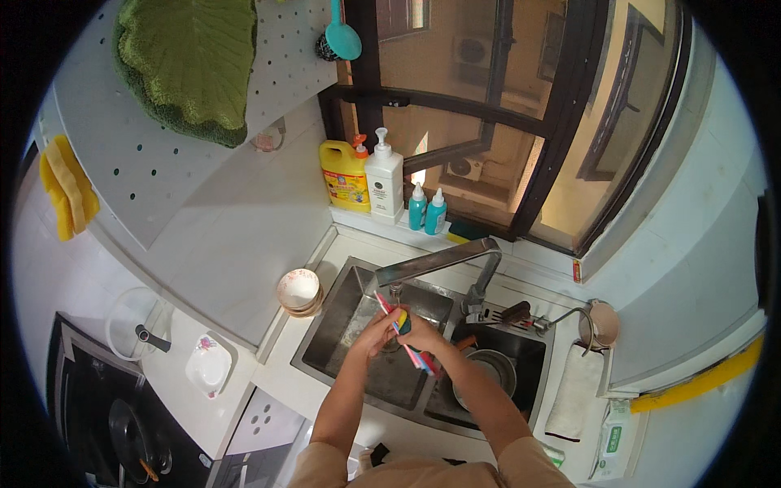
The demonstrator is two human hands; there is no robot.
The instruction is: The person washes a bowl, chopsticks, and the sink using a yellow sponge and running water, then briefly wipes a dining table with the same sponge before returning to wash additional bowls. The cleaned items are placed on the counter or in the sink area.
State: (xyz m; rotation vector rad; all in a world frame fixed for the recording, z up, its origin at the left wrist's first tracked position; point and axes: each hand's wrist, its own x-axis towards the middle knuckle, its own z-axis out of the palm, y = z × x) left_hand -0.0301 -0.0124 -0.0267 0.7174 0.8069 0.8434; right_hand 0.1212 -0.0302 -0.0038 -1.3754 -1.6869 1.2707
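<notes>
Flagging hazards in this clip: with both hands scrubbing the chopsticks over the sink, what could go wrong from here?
The chopsticks sit bunched between the left hand and right hand, which presses a sponge on them; wet, one might slip into the sink. The stacked bowls stand near the sink's edge, where a left elbow swing could knock them.

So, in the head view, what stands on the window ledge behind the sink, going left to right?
Yellow jug with an orange cap → white pump bottle → two small teal squeeze bottles, one then the other.
</notes>
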